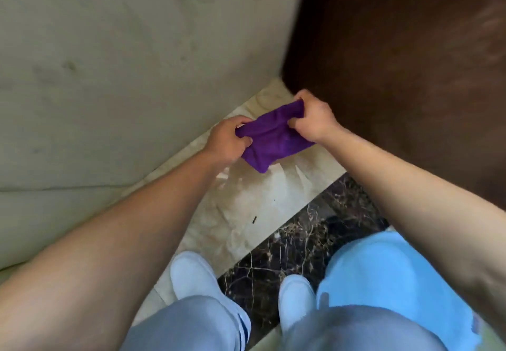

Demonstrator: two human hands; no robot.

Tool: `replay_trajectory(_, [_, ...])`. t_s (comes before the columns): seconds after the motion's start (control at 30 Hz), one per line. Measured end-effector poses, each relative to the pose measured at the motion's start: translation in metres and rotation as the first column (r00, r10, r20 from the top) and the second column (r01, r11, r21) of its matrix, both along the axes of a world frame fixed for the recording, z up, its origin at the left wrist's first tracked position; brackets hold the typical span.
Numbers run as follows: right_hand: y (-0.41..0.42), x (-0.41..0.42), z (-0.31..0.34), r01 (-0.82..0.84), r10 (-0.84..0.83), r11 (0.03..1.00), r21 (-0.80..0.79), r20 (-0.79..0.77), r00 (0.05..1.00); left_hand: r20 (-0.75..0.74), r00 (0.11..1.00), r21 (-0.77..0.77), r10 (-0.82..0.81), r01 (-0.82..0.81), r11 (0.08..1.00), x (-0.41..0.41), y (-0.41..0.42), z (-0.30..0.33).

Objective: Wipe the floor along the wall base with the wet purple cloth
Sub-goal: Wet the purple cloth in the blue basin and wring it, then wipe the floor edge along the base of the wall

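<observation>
The purple cloth hangs bunched between both hands, above the pale marble floor near the corner. My left hand grips its left end and my right hand grips its upper right end. The cloth's lower corner droops toward the floor without clearly touching it. The beige wall meets the floor just left of the cloth, running diagonally from lower left to the corner.
A dark brown wooden panel rises at the right of the corner. A dark veined marble strip crosses the floor. My two white shoes stand below. A light blue cloth lies at the right. A small dark speck lies on the pale floor.
</observation>
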State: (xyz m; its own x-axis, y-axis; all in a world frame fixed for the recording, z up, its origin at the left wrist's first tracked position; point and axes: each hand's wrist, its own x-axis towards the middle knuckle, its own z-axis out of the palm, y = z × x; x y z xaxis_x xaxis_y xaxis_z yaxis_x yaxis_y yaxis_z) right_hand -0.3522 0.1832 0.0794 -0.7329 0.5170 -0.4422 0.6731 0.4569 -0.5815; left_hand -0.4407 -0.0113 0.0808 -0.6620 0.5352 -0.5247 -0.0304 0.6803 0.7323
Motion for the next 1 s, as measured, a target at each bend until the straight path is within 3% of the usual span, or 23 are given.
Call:
replay_trajectory(0.1, [0.000, -0.022, -0.062, -0.086, 0.096, 0.969, 0.231, -0.029, 0.995, -0.007, 0.999, -0.027, 0.052, -0.052, 0.998, -0.021, 0.009, -0.055])
replay_trajectory(0.3, [0.005, -0.047, -0.120, -0.118, 0.155, 0.888, 0.445, -0.048, 0.987, -0.176, 0.973, -0.054, 0.148, -0.160, 0.986, -0.035, 0.012, -0.111])
replay_trajectory(0.43, [0.014, -0.066, -0.131, -0.091, 0.149, 0.847, 0.523, -0.069, 0.986, -0.193, 0.948, 0.002, 0.254, -0.258, 0.966, -0.040, 0.025, -0.119])
replay_trajectory(0.6, [0.001, -0.073, -0.132, -0.044, 0.124, 0.847, 0.530, -0.116, 0.985, -0.248, 0.908, -0.058, 0.337, -0.361, 0.931, -0.031, 0.023, -0.124])
replay_trajectory(0.73, [-0.022, -0.056, -0.140, -0.170, 0.329, 0.770, 0.615, -0.156, 0.931, -0.329, 0.931, -0.171, 0.160, -0.226, 0.959, -0.009, -0.003, -0.134])
replay_trajectory(0.87, [-0.032, -0.048, -0.164, -0.489, 0.471, 0.753, 0.440, 0.157, 0.868, -0.410, 0.905, -0.362, -0.116, -0.044, 0.931, -0.002, -0.039, -0.142])
replay_trajectory(1.0, [-0.019, -0.057, -0.176, -0.523, 0.471, 0.733, 0.434, 0.231, 0.851, -0.450, 0.820, -0.439, -0.353, 0.141, 0.888, -0.001, -0.064, -0.142])
